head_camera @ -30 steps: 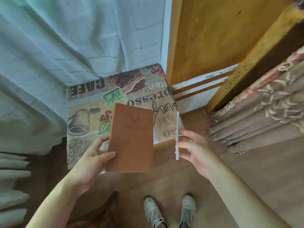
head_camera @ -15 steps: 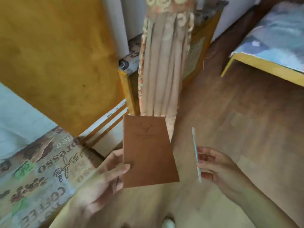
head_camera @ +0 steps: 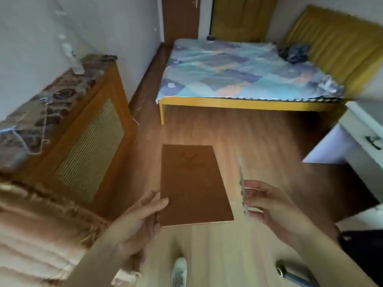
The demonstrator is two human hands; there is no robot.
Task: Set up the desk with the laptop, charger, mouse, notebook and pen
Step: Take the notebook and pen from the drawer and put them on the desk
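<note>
Gripping notebook, left hand

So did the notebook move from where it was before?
Yes. The notebook, held in the left hand, was carried away from the coffee-print cloth, now out over open floor toward the bed.

The brown wooden plank floor carried a yellow-framed bed at the far side. On the bed lay a blue patchwork cover, and a dark crumpled cloth sat on its far right corner. At the left stood a wooden cabinet with a patterned brown cloth on top. A white counter stood at the right edge.
</note>
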